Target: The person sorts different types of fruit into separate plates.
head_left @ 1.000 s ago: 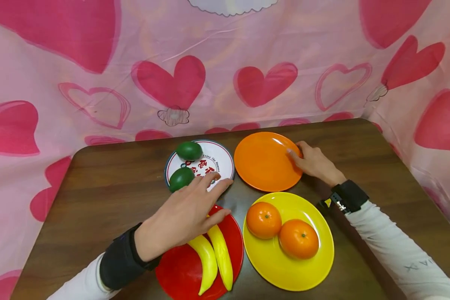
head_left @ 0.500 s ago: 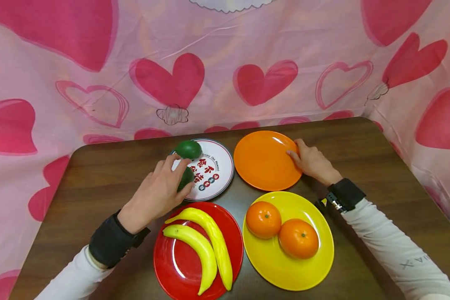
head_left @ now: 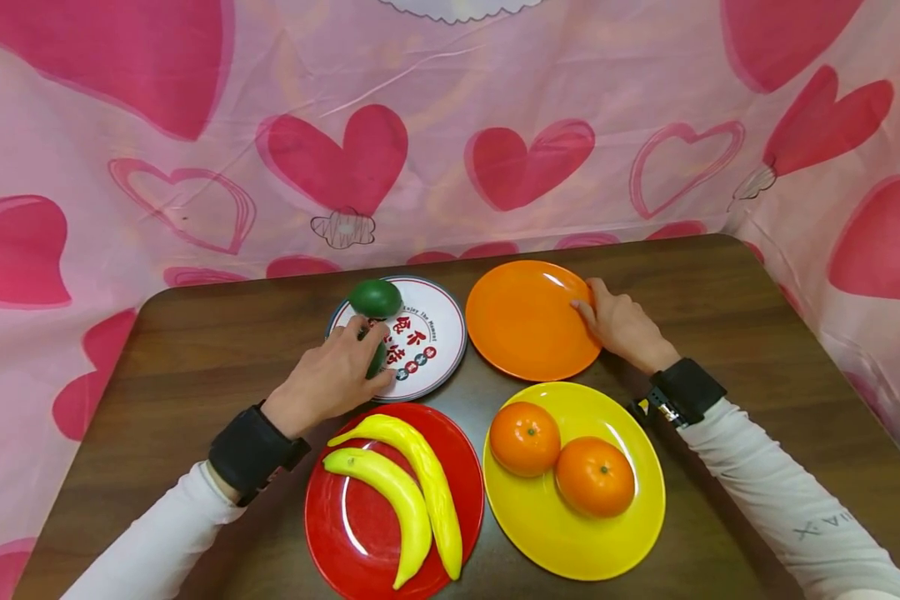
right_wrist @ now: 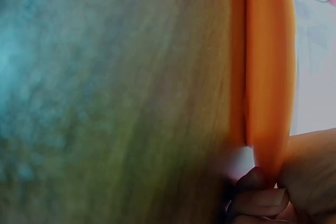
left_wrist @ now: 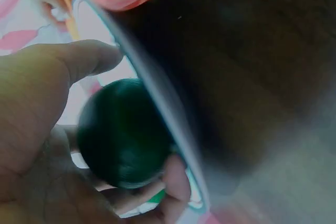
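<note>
Left hand (head_left: 328,377) lay over the near green fruit (head_left: 377,360) on the white printed plate (head_left: 431,333), toward the counter's far edge, left of centre. Its fingers (left_wrist: 176,174) were curled round the fruit, thumb on one side, fingertips beneath (the left wrist view showed this plainly, the dark green ball cupped in the palm just inside the plate's rim). A second green fruit (head_left: 376,297) sat at the far rim of the same plate, just beyond the hand.

Right hand (head_left: 622,327) rested at the right rim of the empty orange plate (head_left: 525,321), which stood just beside the white plate, toward the far edge. Fingers (right_wrist: 257,195) pinched that rim, thumb on top and fingertips under the edge (seen close in the right wrist view).

Nearer the front edge: a red plate (head_left: 330,533) carrying two yellow bananas (head_left: 412,483) lying side by side, and a yellow plate (head_left: 630,533) with two oranges (head_left: 596,477) touching each other. Counter (head_left: 195,350) was dark wood, backed by a pink heart-print cloth (head_left: 195,125).
</note>
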The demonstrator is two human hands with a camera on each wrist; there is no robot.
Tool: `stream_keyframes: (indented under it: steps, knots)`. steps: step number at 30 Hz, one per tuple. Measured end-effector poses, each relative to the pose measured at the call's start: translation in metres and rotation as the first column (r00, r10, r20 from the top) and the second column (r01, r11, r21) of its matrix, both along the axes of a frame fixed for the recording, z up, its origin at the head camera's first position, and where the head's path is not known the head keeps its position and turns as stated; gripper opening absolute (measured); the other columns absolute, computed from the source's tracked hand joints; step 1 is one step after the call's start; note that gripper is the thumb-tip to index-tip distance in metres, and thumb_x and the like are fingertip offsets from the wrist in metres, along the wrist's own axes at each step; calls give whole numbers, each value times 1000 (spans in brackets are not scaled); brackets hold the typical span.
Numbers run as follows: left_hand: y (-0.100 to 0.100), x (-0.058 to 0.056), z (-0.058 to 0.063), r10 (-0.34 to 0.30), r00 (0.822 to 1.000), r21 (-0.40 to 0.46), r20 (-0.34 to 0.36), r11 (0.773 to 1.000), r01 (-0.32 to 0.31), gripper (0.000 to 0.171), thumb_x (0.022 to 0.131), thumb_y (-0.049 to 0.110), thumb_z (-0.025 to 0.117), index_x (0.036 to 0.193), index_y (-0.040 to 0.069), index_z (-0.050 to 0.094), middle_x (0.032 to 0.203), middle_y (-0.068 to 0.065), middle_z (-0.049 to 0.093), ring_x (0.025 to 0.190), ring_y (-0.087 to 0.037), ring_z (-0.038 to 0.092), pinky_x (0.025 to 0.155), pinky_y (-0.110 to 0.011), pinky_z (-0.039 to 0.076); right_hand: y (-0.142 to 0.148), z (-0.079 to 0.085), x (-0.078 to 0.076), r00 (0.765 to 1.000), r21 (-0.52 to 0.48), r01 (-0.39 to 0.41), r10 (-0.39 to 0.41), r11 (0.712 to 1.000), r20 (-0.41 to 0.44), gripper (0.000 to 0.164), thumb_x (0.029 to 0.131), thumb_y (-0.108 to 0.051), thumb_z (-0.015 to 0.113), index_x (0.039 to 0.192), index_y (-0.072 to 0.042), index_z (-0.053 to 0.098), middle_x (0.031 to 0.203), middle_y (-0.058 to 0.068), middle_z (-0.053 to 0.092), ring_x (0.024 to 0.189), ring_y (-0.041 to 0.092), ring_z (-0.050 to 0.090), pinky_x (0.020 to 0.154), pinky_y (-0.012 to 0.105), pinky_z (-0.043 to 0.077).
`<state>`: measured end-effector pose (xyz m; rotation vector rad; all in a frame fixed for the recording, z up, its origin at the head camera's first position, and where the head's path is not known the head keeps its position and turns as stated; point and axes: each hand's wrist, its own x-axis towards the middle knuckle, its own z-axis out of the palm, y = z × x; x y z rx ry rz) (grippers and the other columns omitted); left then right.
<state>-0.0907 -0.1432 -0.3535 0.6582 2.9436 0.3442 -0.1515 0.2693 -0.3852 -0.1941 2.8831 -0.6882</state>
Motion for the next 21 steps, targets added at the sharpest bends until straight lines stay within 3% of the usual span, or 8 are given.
stream_keyframes:
  steps: [7, 13, 21]
  knots:
    - [3, -5, -17, -92, 988, 20, -121, 995, 95, 50, 89, 23, 77, 128, 1, 53, 117, -26, 55, 92, -35, 59, 79, -51, 63, -3, 3, -1, 1000, 0, 2, -2, 1000, -1, 62, 108, -48, 41, 152, -6, 28, 103, 19, 63, 79, 29, 64, 91, 55, 59]
    - [3, -8, -21, -131, 978, 47, -161, 989, 140, 53, 87, 19, 79, 129, 1, 51, 118, -24, 54, 95, -35, 59, 86, -48, 62, -4, 5, 0, 1000, 0, 4, -4, 1000, 12, 64, 108, -48, 40, 153, -6, 25, 105, 20, 63, 79, 29, 64, 92, 55, 58]
    - [6, -6, -18, -229, 933, -29, -278, 973, 230, 59, 84, 23, 83, 126, -1, 50, 108, -23, 55, 93, -32, 58, 83, -43, 63, -3, 2, 2, 1000, 24, 4, -4, 1000, 3, 64, 108, -49, 39, 153, -5, 24, 100, 19, 62, 76, 29, 62, 90, 54, 59]
